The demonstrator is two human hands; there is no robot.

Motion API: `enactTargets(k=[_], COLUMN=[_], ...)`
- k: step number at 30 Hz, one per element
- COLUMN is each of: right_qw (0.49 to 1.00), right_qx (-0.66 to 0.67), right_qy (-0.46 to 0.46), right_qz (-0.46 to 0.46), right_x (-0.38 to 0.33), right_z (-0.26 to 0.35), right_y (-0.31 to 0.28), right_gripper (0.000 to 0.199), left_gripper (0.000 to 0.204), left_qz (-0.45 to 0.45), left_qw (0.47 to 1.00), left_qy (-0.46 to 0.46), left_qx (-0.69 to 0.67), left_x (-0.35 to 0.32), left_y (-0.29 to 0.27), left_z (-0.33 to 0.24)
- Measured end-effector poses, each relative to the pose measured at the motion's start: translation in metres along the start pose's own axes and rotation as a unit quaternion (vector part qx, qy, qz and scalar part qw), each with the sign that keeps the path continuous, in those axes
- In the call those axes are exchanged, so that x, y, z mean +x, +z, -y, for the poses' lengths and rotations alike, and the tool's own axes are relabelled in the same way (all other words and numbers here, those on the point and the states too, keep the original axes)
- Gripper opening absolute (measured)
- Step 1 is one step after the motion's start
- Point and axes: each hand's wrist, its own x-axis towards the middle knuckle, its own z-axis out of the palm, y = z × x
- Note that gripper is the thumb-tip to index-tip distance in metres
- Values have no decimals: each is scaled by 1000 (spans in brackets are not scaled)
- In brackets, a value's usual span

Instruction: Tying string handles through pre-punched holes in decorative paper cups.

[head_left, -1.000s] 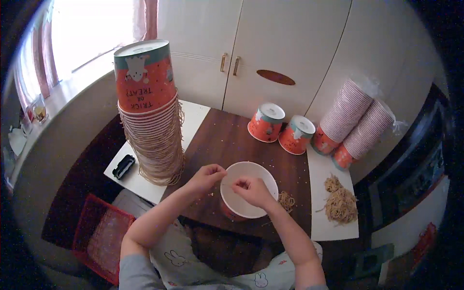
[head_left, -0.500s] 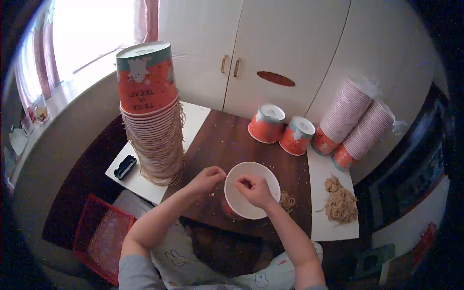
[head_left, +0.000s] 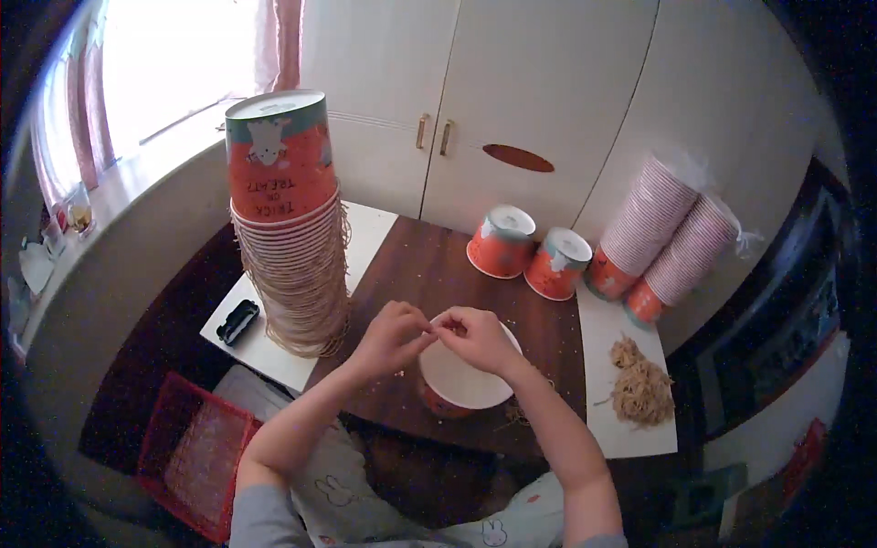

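Note:
An orange paper cup (head_left: 461,388) with a white inside stands upright on the dark brown table (head_left: 429,269), close to its near edge. My left hand (head_left: 393,336) and my right hand (head_left: 480,338) meet just above the cup's far left rim. Both have their fingers pinched and the fingertips touch each other. Whatever sits between the fingertips is too small to make out. A few straw-coloured strands (head_left: 516,416) lie on the table beside the cup, under my right wrist.
A tall stack of upturned cups (head_left: 292,228) stands left on a white board (head_left: 370,233), with a black object (head_left: 237,321) beside it. Two upturned cups (head_left: 501,242) (head_left: 557,263) stand behind; sleeved cup stacks (head_left: 662,233) lie at right. A straw pile (head_left: 639,388) lies on the right board. Red basket (head_left: 192,452) below left.
My right hand has come out of the cup's inside and moved left to its rim. My left hand has closed in, so the fingertips now meet.

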Motion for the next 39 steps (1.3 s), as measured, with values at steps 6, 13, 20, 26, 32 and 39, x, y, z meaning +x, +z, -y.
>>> enactTargets(k=[6,13,20,26,32,39], right_qw=[998,998,998,996,983,986], right_qx=[58,45,45,82,184,159], right_qy=[26,6,0,-2,12,-15], right_qz=[-9,33,42,22,-5,-48], right_x=[12,20,21,25,32,31], right_z=[15,15,10,8,0,5], right_y=[-4,-4,0,5,7,3], right_gripper=[26,27,24,22,20,16], left_gripper=[11,16,16,11,10,13], left_qz=[-4,-11,24,54,134,157], left_qw=[999,964,972,976,971,977], left_qy=[-47,-142,-142,-117,-58,-32], left_qx=[-23,-224,-187,-175,-187,-143], left_x=[-3,-6,-5,-1,-7,-8], left_y=[-4,-4,-1,-6,0,1], left_z=[7,16,15,19,53,61])
